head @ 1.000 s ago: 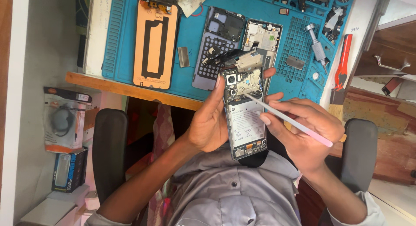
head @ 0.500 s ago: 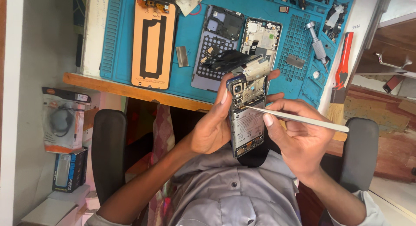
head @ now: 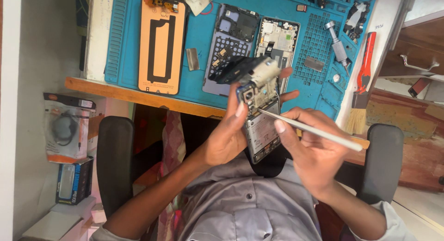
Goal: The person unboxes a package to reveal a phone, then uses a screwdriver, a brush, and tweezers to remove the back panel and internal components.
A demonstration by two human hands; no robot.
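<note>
White spudger [head: 314, 131] now level, pinched by right hand [head: 314, 153], left hand [head: 226, 139] gripping opened phone [head: 260, 123].

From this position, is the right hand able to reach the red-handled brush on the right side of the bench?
Probably yes, but not freely. The right hand holds a thin white tool against the opened phone. The red-handled brush lies uncovered nearby, with nothing between, yet the hand must first set the tool down.
</note>
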